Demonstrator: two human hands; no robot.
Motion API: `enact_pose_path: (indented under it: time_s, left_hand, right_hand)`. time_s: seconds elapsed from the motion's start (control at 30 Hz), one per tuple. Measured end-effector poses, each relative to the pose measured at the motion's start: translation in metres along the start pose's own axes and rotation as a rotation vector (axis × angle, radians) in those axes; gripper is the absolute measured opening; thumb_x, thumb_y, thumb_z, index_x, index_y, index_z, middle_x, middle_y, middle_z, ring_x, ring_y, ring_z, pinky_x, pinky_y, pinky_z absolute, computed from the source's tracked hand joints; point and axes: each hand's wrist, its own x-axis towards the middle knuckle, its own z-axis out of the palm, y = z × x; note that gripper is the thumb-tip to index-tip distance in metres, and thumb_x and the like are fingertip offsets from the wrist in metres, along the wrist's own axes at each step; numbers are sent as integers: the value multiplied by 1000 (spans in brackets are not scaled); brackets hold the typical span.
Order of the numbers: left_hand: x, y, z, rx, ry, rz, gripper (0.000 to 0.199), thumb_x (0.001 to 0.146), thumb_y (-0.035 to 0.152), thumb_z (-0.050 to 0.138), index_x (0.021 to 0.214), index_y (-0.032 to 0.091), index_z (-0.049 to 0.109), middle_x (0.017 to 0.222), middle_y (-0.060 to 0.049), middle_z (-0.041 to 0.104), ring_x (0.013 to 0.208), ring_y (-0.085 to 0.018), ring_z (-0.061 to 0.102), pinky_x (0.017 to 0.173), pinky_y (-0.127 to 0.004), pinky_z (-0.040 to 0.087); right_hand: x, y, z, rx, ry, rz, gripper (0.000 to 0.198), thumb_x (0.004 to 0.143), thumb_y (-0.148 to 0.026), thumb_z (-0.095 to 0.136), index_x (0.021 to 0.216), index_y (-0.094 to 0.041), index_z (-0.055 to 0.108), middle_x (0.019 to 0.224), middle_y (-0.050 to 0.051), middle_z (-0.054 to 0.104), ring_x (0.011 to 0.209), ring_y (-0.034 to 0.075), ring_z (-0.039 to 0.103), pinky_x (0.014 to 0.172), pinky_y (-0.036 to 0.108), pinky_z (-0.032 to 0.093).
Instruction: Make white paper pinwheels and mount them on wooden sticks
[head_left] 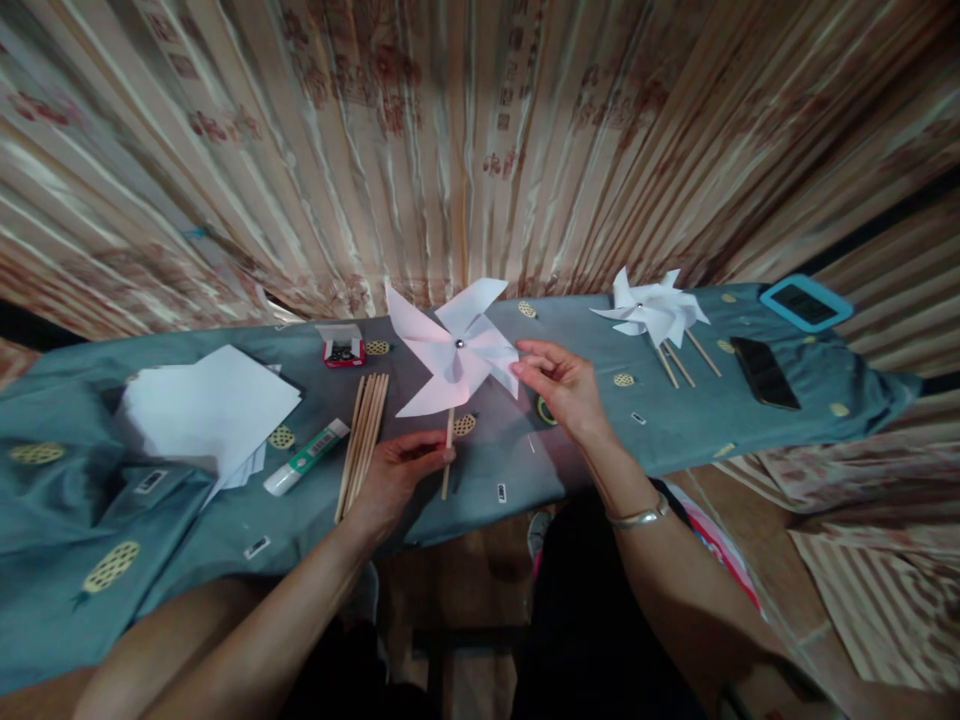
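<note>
A white paper pinwheel (pixel 450 362) with a shiny round pin at its centre stands above the middle of the table. Its thin wooden stick (pixel 449 435) runs down from behind the blades. My left hand (pixel 405 468) pinches this stick low down, between thumb and fingertips. At the right side of the pinwheel, my right hand (pixel 559 380) has its thumb and fingers closed on the edge of one blade. Beside my left hand lies a bundle of wooden sticks (pixel 364 435). A roll of tape (pixel 546 410) is partly hidden behind my right hand.
White paper sheets (pixel 217 405) lie left, with a glue stick (pixel 306 458) nearby. A small red box (pixel 344 350) holds dark pins. Several pinwheels (pixel 656 308), a phone (pixel 765 373) and a blue-framed device (pixel 806 303) lie right. A curtain (pixel 480 150) hangs behind the cloth-covered table (pixel 600 450).
</note>
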Motion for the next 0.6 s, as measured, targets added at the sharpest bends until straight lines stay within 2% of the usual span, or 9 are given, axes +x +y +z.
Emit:
enact_pose_path:
  time_s: [0.4, 0.6]
  left_hand:
    - [2, 0, 0, -31, 37, -22, 34, 43, 29, 92, 73, 17, 78, 74, -4, 75, 71, -14, 63, 75, -26, 48]
    - [2, -1, -1, -26, 26, -10, 35, 45, 30, 92, 75, 18, 78, 77, -4, 76, 73, -14, 63, 76, -26, 48]
  right_hand:
    - [-10, -1, 7, 66, -55, 74, 30, 61, -31, 77, 89, -22, 71, 64, -6, 65, 56, 8, 53, 55, 24, 45]
    - [-14, -2, 10, 88, -106, 118, 32, 60, -33, 79, 89, -22, 71, 65, -6, 67, 58, 9, 57, 58, 25, 47]
